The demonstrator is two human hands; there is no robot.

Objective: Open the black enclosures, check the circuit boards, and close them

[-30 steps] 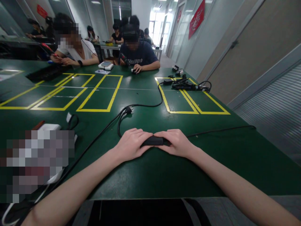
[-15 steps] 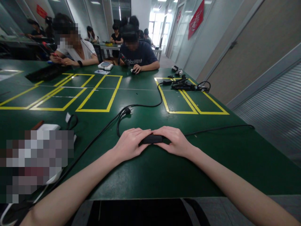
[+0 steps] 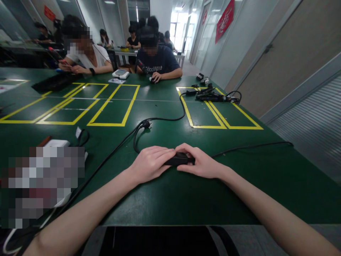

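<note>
A black power adapter lies low over the green table, its length running left to right. My left hand is closed round its left part, fingers over the top. My right hand grips near its right end, with fingers above and thumb along the near side. A short dark connector end shows by my right palm. From behind my left hand a black cord loops up to a mains plug. Another thin black cable runs rightward from behind my right hand.
Yellow tape rectangles mark the table. A heap of black cables and gear lies at the far right. A long black cord crosses to the left, past a blurred-out pale object. Two people sit across the table, their hands on small items.
My right hand has slid rightward along the adapter, so more of its right end shows. The left hand keeps its grip. The whole view has shifted slightly.
</note>
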